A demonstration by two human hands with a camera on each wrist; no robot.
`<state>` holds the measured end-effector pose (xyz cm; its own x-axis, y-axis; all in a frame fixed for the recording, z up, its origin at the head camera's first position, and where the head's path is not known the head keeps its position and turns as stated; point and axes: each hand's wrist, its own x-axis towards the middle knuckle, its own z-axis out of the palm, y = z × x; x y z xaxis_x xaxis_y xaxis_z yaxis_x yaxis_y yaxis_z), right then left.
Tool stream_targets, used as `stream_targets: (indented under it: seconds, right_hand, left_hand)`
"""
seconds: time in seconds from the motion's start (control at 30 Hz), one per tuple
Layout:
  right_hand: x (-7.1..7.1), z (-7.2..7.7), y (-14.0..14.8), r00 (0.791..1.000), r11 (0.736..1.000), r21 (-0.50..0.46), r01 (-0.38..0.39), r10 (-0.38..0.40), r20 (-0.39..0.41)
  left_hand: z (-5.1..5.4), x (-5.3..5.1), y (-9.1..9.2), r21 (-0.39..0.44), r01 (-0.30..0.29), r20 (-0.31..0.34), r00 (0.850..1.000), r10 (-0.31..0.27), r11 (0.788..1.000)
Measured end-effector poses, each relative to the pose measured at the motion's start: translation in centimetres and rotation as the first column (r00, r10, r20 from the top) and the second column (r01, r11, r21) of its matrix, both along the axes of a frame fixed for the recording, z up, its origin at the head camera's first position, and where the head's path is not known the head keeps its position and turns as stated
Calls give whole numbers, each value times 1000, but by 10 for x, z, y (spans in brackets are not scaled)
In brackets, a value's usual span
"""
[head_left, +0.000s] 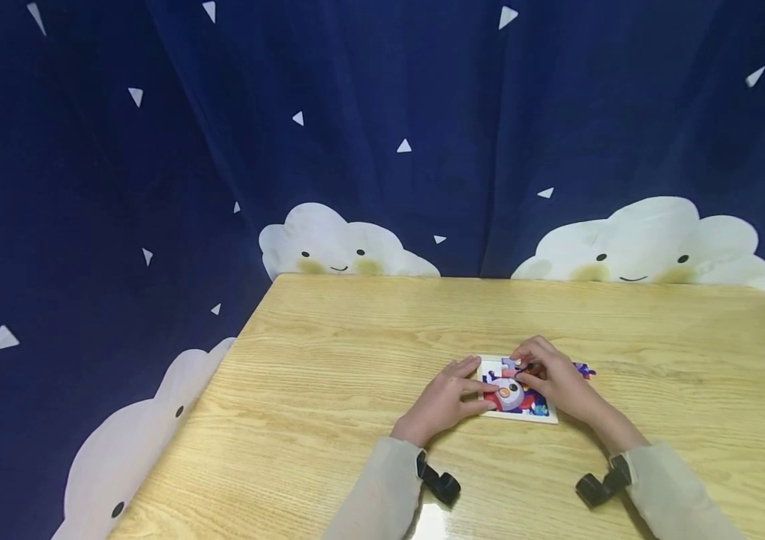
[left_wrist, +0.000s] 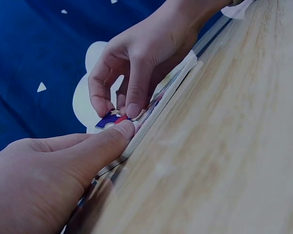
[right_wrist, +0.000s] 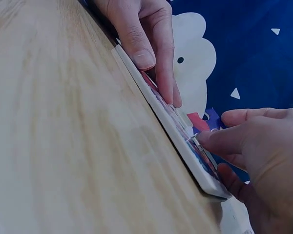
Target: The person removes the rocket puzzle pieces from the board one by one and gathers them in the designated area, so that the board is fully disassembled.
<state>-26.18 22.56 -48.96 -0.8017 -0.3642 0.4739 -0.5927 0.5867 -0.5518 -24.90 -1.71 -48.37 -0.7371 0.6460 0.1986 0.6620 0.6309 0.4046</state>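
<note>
A small jigsaw puzzle (head_left: 508,394) with a cartoon character on it lies in a white-rimmed tray (head_left: 538,419) on the table. My left hand (head_left: 442,400) rests at the tray's left side, its extended fingers and thumb touching the puzzle. Over the upper right part, my right hand (head_left: 561,381) pinches a purple and red puzzle piece (right_wrist: 213,119). In the right wrist view that piece stands tilted above the tray. The left wrist view shows the same puzzle piece (left_wrist: 106,120) below the right fingertips. Part of the picture is hidden under the hands.
Just right of the tray, partly behind the right hand, lies a loose purple puzzle piece (head_left: 585,370). The wooden table (head_left: 328,360) reaches back to a dark blue curtain (head_left: 369,90) with white clouds. Black straps (head_left: 439,481) circle both wrists.
</note>
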Motion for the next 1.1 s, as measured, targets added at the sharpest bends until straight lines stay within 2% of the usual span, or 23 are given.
stream_targets:
  seconds: [0.47,0.6,0.73,0.93,1.1]
  right_hand:
    - [0,-2,2,993,994,-100,44,-33,110]
    - [1,0,2,986,986,-160,39,-12,166]
    - [1,2,4,982,978,-207,28,12,188]
    - [-1,1,7,977,977,-210,40,6,215]
    - [-2,0,12,973,982,-175,65,-24,231]
  left_hand:
    - [1,0,0,4,1,25,1000,-1,1000]
    - [2,0,1,4,4,14,1000,-4,1000]
    - [2,0,1,3,3,12,1000,-3,1000]
    - [2,0,1,1,-6,24,1000,6,1000]
    - [1,0,1,0,-5,17,1000,5,1000]
